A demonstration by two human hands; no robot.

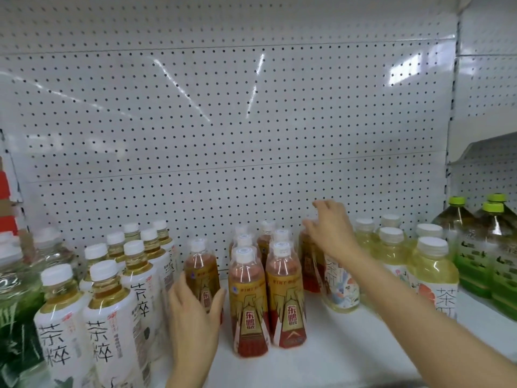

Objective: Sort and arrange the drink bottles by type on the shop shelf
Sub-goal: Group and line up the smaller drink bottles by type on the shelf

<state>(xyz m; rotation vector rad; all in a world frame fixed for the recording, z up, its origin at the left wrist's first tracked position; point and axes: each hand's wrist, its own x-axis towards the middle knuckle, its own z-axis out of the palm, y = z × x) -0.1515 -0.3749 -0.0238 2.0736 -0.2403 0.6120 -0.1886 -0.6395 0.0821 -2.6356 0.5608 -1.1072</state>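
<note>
left hand [193,312] gripping amber-filled bottle [202,271]

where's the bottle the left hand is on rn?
Head view, lower centre: the left hand grips a red-gold bottle standing on the shelf, between the white-label tea bottles and the red-gold cluster.
</note>
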